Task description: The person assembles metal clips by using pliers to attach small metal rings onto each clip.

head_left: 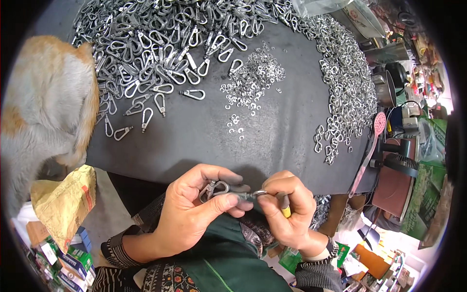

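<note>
Grey metal, a clip (pixel 213 190) lay sideways in the curled left hand (pixel 190 211), the right hand (pixel 295 214) at its right end pinching a ring (pixel 260 192) and clasping a yellow tool (pixel 286 212).

Print on the yellow bag (pixel 65 204) and green boxes (pixel 78 256) is too small to read.

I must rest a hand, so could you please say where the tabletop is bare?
The tabletop is bare between the small C-shaped clips and the larger rings, and between the snap hooks and the near edge. The far left is crowded with hooks, the right side with rings.
</note>
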The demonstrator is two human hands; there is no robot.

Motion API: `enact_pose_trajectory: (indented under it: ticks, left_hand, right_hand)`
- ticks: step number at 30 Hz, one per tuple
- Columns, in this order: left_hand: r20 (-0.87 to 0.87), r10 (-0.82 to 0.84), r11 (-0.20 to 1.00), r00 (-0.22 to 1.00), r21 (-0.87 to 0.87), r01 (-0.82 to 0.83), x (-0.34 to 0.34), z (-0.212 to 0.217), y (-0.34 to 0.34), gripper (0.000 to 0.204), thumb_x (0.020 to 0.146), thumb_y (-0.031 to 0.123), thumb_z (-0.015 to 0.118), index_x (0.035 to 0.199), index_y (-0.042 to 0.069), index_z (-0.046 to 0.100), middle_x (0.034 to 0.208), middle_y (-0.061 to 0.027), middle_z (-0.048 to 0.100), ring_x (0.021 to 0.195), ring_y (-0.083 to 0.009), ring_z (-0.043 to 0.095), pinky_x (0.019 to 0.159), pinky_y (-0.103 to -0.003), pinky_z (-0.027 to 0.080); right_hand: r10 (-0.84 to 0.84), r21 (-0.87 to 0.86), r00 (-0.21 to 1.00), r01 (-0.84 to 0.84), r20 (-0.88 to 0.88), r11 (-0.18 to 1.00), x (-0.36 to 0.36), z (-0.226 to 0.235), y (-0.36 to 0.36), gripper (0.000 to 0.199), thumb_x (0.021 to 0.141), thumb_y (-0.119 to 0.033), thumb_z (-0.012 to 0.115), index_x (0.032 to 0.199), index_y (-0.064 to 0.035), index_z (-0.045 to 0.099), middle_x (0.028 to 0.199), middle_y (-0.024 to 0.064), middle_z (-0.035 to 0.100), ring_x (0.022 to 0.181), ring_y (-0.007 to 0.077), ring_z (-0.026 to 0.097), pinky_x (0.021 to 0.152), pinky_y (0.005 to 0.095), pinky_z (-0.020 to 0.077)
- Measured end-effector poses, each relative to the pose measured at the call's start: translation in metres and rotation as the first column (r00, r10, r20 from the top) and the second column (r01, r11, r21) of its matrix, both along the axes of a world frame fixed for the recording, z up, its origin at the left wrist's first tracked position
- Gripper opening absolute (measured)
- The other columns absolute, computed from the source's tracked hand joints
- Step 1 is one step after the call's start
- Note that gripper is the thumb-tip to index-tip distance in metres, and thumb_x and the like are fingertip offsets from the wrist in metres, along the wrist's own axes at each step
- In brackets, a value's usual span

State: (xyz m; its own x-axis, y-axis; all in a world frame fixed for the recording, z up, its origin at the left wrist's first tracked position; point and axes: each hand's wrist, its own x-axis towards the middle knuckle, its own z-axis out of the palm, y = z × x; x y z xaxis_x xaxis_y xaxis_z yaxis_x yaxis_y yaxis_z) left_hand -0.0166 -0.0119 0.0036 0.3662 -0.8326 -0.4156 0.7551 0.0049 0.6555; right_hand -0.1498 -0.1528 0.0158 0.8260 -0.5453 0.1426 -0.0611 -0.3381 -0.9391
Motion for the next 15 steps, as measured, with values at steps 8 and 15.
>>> enact_pose_trajectory:
  ticks: [8,15]
  left_hand:
    - [-0.082,-0.290,0.956,0.953,0.027,0.293,0.007,-0.005,0.011,0.023,0.100,0.004,0.054,0.122,-0.004,0.052,0.106,-0.0170,0.067,0.089,-0.0203,0.071,0.074,-0.030,0.059]
    - [-0.155,-0.347,0.928,0.925,0.089,0.363,0.023,0.004,0.020,0.022,0.100,0.008,0.055,0.120,-0.002,0.055,0.096,-0.0126,0.066,0.076,-0.0128,0.065,0.061,-0.024,0.051]
  right_hand:
    - [0.292,-0.063,0.915,-0.321,-0.277,0.945,0.012,0.018,-0.022,0.014,0.081,-0.006,0.074,0.091,-0.0026,0.064,0.077,0.0097,0.061,0.068,0.0273,0.062,0.061,0.0350,0.0491]
    - [-0.154,-0.758,0.826,-0.402,-0.543,0.514,0.027,0.030,-0.050,0.030,0.077,-0.029,0.078,0.094,-0.0086,0.064,0.083,0.0058,0.051,0.078,0.0240,0.051,0.067,0.0376,0.0363]
